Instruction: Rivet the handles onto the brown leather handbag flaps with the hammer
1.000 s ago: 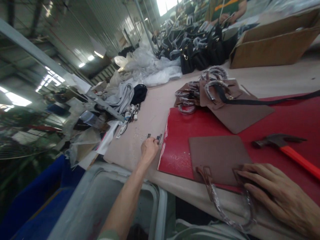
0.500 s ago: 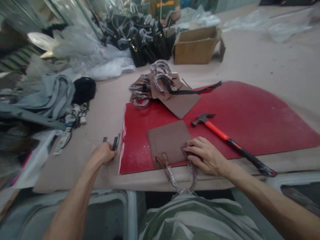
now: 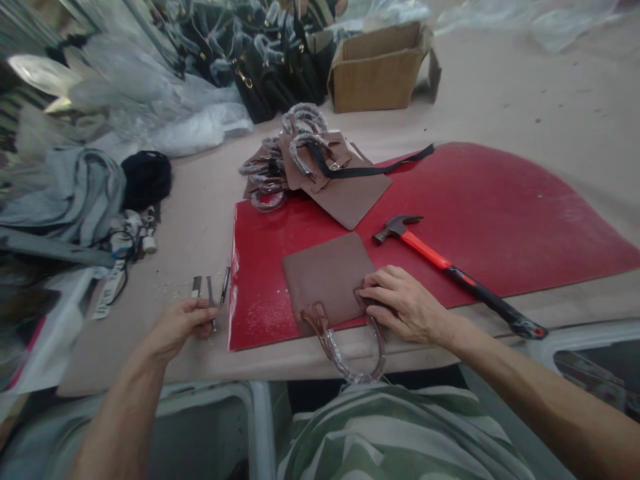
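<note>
My left hand (image 3: 177, 325) lies on the table left of the red mat (image 3: 500, 213), its fingers pinched on the near end of a thin metal tool (image 3: 211, 300). Two more small metal tools (image 3: 197, 287) lie beside it. My right hand (image 3: 405, 307) rests with fingers flat on the near right corner of a brown leather panel (image 3: 325, 270), over one end of its plastic-wrapped handle (image 3: 350, 363), which hangs over the table's edge.
A hammer with an orange and black handle (image 3: 440, 260) lies on the mat to the right. A stack of brown panels (image 3: 345, 200) with a black strap (image 3: 380, 167) sits behind. Further back are a cardboard box (image 3: 380, 73), black bags (image 3: 270, 73), plastic sheets (image 3: 165, 113) and grey cloth (image 3: 75, 193).
The view has swung down and right onto the table. My left hand has drawn back a little toward me from the small tools. My right hand stays on the panel.
</note>
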The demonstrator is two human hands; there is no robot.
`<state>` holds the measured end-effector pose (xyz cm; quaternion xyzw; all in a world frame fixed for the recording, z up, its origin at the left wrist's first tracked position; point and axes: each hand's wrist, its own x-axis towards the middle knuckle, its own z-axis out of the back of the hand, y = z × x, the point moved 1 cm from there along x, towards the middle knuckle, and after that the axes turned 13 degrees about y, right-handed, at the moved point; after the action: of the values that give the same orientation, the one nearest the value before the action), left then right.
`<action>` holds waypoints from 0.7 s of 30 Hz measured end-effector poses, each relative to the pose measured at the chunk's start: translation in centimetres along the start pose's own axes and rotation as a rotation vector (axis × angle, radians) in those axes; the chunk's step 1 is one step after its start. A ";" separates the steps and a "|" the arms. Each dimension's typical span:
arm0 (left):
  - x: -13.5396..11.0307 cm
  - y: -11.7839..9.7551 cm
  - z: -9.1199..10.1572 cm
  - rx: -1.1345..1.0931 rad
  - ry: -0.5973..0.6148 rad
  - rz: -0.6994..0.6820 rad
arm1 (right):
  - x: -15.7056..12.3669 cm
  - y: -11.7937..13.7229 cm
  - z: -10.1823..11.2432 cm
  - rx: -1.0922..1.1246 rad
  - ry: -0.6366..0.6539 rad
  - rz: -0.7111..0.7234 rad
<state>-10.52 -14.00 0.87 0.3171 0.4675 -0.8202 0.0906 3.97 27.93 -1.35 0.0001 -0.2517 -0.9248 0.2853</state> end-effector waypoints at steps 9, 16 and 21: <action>-2.3 -2.9 -9.6 -0.414 0.028 -0.355 | 0.1 -0.2 -0.1 0.019 0.017 -0.016; -3.0 -3.7 -16.0 -0.090 0.025 -0.641 | 0.2 -0.4 0.0 0.038 0.027 -0.019; -3.2 -3.4 -17.7 0.133 0.009 -0.786 | 0.3 -0.5 -0.1 0.056 0.022 -0.020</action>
<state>-1.86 1.99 -1.18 0.1229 0.4995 -0.8194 -0.2528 3.47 28.07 -1.62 0.0205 -0.2745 -0.9201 0.2788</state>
